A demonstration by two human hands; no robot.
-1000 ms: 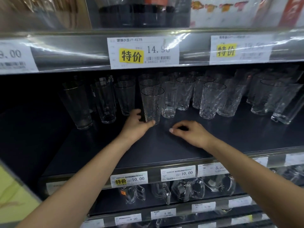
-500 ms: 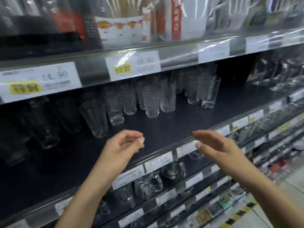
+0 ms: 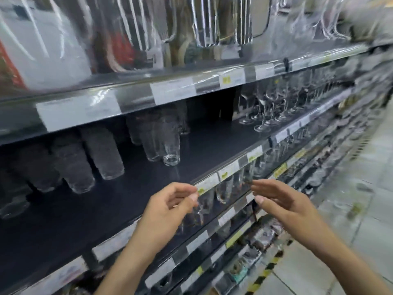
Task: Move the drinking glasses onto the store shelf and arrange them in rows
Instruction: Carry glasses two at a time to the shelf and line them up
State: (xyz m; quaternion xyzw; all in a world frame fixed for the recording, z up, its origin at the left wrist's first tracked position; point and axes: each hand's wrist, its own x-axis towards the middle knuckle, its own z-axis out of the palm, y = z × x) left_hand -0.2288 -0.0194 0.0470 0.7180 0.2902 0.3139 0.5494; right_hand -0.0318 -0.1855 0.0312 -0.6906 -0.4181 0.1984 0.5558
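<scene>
Clear drinking glasses point(image 3: 102, 156) stand in rows on the dark store shelf point(image 3: 212, 145), blurred by camera motion; the rightmost ones point(image 3: 168, 143) are near the middle of the view. My left hand point(image 3: 168, 211) hovers in front of the shelf edge, fingers loosely curled, holding nothing. My right hand point(image 3: 282, 205) is beside it to the right, fingers extended and apart, also holding nothing. Both hands are off the shelf and clear of the glasses.
Stemmed wine glasses point(image 3: 263, 111) stand further right on the same shelf. Price tags point(image 3: 227, 171) line the shelf edge. Lower shelves hold more glassware point(image 3: 225, 188). An upper shelf point(image 3: 170, 79) carries packaged goods. The tiled aisle floor point(image 3: 350, 220) with striped tape lies to the right.
Both hands have pulled back from the glasses on the shelf to in front of its edge, and my view has swung to the right along the aisle.
</scene>
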